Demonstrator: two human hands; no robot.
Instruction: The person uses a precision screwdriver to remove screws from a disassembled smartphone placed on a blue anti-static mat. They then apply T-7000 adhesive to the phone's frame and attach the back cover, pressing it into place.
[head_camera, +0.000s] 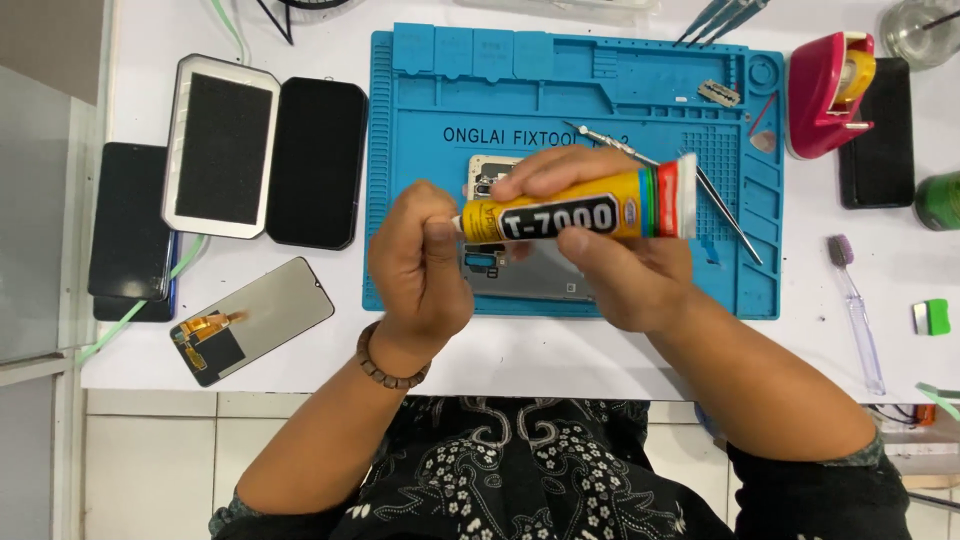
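Yellow and soft-walled, the glue tube (585, 212) lies level above the blue repair mat (640, 110) and the opened phone (520, 270) on my worktop (560, 355); I judge it light and easily squeezed, best gripped mid-body. My right hand (625, 270) is closed around that body, while my left hand (420, 265) pinches shut on the cap end (462, 223).

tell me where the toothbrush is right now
In the head view the toothbrush lies on the white table at the right, just beyond the blue mat's right edge, below the pink tape dispenser.
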